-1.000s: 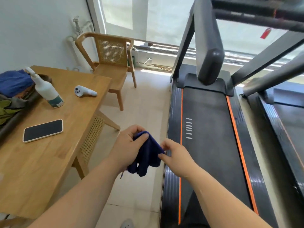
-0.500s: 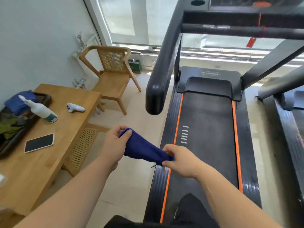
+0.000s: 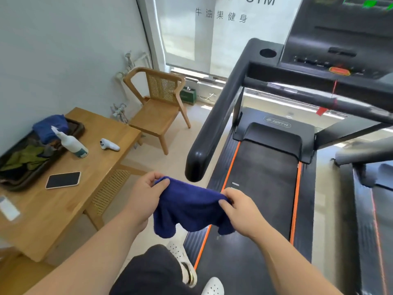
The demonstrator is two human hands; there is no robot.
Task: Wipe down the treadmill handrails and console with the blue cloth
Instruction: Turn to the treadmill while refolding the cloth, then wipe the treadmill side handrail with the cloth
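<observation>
Left hand (image 3: 144,199) and right hand (image 3: 242,209) pinch a dark blue, seemingly terry cloth (image 3: 189,206), corners drooping.

Both bare forearms reach forward from the bottom of the view, hands level and a little apart. The left hand (image 3: 146,199) pinches one upper corner of the blue cloth (image 3: 187,207), thumb against curled fingers. The right hand (image 3: 240,211) pinches the opposite corner (thumb pressed on the near side, fingers curled over the top). Both wrists look straight, backs of the hands facing up.
</observation>
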